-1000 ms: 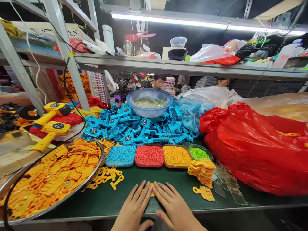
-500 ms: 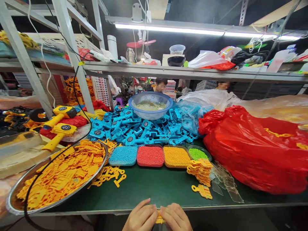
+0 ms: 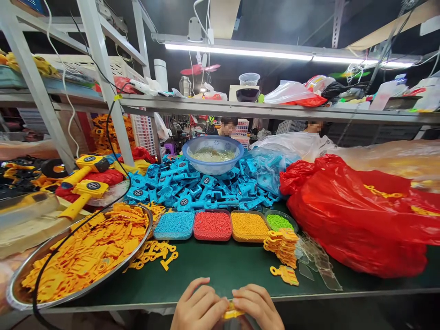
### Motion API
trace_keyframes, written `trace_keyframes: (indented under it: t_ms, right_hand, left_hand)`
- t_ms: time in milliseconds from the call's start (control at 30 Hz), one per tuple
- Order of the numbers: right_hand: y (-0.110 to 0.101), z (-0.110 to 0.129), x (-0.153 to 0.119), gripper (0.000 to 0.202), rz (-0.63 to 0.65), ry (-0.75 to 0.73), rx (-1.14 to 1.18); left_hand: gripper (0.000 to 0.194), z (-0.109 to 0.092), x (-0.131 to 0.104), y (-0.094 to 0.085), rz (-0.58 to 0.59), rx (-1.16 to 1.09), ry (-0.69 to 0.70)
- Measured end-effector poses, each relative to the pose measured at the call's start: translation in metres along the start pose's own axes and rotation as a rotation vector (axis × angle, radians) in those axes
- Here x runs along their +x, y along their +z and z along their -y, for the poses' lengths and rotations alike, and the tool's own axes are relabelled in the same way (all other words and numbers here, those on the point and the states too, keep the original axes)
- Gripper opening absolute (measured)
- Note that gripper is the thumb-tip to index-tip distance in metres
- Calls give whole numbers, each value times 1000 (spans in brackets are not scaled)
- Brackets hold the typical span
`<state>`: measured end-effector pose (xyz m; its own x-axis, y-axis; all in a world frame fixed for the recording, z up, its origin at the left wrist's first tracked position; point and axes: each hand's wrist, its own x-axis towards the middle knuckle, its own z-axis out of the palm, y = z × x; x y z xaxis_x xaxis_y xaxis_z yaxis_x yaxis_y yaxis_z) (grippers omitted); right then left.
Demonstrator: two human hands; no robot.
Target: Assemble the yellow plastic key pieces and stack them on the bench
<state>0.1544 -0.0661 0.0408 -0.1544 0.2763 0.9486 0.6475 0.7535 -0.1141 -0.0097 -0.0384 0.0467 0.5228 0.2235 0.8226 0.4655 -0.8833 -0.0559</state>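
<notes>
My left hand (image 3: 200, 306) and my right hand (image 3: 256, 306) are together at the table's near edge, low in the head view. Between their fingertips is a small yellow plastic piece (image 3: 232, 311), gripped from both sides and partly hidden by the fingers. Similar yellow plastic parts (image 3: 96, 247) fill a metal basin (image 3: 150, 224) on the left. To the right of my hands stands a stack of yellow pieces (image 3: 282, 246), and one single yellow piece with a ring end (image 3: 285, 274) lies before it.
Beyond my hands stand trays of blue beads (image 3: 174, 224), red beads (image 3: 212, 224), yellow beads (image 3: 249, 224) and green beads (image 3: 280, 222). Blue plastic parts (image 3: 213, 195) are heaped behind, under a bowl (image 3: 213, 166). A red bag (image 3: 357, 224) bulges at right. A black cable (image 3: 109, 137) hangs at left.
My hands have come slightly apart and up, showing more of the yellow plastic piece between them. The view has shifted a little; the things on the table stay put.
</notes>
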Motion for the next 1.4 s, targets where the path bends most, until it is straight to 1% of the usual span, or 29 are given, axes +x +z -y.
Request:
trace_keyframes:
  t_ms: [100,200,333,500,600,733,833,967,1067,1133,1200,1233,1333,1400]
  right_hand:
    - [-4,-2,2,9,-1,34,7]
    - [-2,-2,0,11,11,49,16]
    - [1,-1,1,11,8,39,12]
    - [1,-4,2,9,46,120,63]
    - [1,-6,3,9,66,74,116]
    - [4,-7,5,14,68,41,124]
    - [5,-7,7,17,82,13,117]
    - [4,-8,11,15,125,53,180]
    - [2,-11,14,11,136,134,251]
    - [2,-13,15,14,139,209,286]
    - [2,-16,13,17,145,268,319]
    - [3,-17,11,15,143,280,334]
    - [4,-20,4,7,120,255,322]
    - [5,-23,-2,9,83,210,217]
  left_hand:
    - [24,1,7,-6,18,-12,-5]
    - [22,3,13,-9,23,-20,-10]
    - [22,5,18,-10,12,-46,-21]
    - [18,6,23,-9,-3,-100,-53]
    - [16,7,25,-11,4,-99,-42]
    - [19,7,26,-13,12,-56,-17]
    - [20,7,25,-11,-10,-48,-14]
    - [23,7,21,-7,-56,-59,-55]
    - [16,10,18,-7,-27,-86,-65]
    - [11,14,17,-7,5,-112,-63]
    - [11,17,15,-7,21,-154,-69]
    - [12,19,14,-6,17,-183,-78]
    - [15,21,9,0,1,-265,-133]
    - [24,22,3,8,41,-275,-233]
